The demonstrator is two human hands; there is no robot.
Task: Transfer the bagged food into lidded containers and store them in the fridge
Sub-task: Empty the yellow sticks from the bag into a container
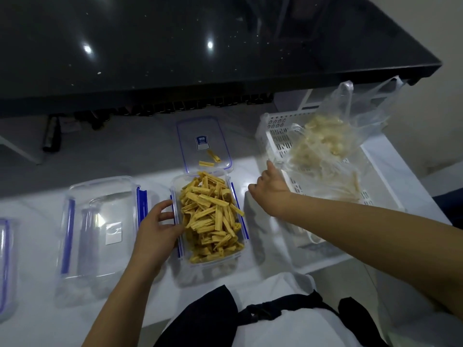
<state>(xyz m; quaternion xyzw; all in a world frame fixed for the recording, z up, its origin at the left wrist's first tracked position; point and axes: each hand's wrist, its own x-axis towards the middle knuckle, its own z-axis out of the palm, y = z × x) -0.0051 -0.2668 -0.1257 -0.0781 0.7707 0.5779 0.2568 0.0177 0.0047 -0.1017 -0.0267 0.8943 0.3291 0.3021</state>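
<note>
A clear container [241, 254] with blue clips stands in the middle of the white table, heaped with yellow stick-shaped food [213, 216]. My left hand [157, 234] grips its left wall, thumb at the rim. Its lid [200, 131] lies flat just behind it, with two stray sticks [210, 159] on it. My right hand [270, 194] reaches over the left rim of a white perforated basket [275, 136] and touches a crumpled, nearly empty clear bag [333, 186]; its fingers are hidden. A second bag of pale food [325, 139] sits at the back of the basket.
An empty clear container [100, 229] with blue clips stands left of the full one, and part of another [5, 266] shows at the left edge. A black glossy counter [200, 46] overhangs the far side of the table.
</note>
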